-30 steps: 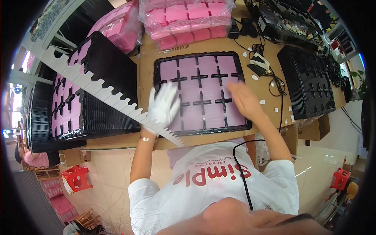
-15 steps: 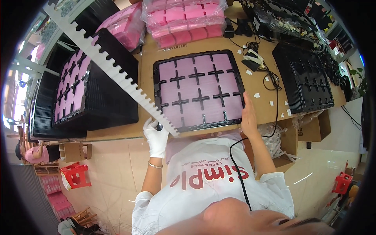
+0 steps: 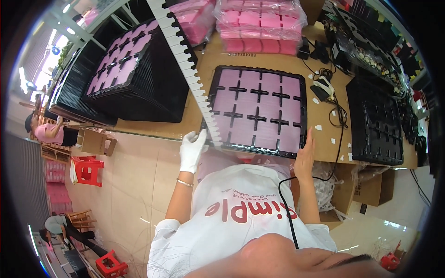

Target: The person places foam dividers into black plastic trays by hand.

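Observation:
A black plastic tray (image 3: 268, 150) lies in front of me, its pink compartments (image 3: 245, 103) parted by black cross-shaped ribs. At the tray's near left corner, my left hand (image 3: 191, 149), in a white glove, has its fingers closed on the lower end of a long white toothed strip (image 3: 187, 60). The strip slants up to the top of the view and covers part of the tray's left edge. My bare right hand (image 3: 304, 155) rests along the tray's near right side, fingers stretched out.
On the left stands a tall stack of black trays (image 3: 157, 78) with pink on top. Wrapped pink bundles (image 3: 259, 28) sit at the back. A black cable (image 3: 340, 113), white scraps and another black tray stack (image 3: 374, 120) are on the right. Red stools (image 3: 87, 170) stand on the floor.
The view has shifted, and the toothed strip now stands steeper, its upper end further right. The tray has turned slightly, and my right hand has slid toward its near right corner.

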Demonstrator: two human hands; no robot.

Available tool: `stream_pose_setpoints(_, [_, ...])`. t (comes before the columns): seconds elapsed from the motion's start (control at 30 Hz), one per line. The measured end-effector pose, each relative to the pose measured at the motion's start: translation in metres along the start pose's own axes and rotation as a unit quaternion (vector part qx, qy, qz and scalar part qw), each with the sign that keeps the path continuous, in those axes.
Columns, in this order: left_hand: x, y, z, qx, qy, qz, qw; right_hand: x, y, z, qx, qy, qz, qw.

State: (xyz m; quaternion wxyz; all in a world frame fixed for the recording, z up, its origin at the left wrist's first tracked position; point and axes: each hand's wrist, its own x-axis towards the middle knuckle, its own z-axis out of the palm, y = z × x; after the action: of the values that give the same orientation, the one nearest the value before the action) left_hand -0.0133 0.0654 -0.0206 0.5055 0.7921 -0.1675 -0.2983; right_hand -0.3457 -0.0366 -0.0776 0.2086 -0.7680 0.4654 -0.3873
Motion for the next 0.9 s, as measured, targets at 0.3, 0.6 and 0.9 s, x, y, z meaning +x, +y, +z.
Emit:
stream_pose_setpoints(0.3, [0.003, 0.039, -0.005, -0.059, -0.185, 0.011, 0.981, -0.002, 0.005, 0.003, 0.057, 0.022, 0.000, 0.998])
stream_pose_setpoints(0.6, [0.011, 0.203, -0.110, -0.087, 0.116, 0.341, 0.929, 0.012, -0.004, 0.009, 0.217, 0.092, 0.030, 0.971])
stream_pose_setpoints(0.9, [0.243, 0.199, -0.366, -0.235, 0.119, 0.251, 0.931, 0.021, -0.016, 0.031, 0.197, 0.051, 0.057, 0.977])
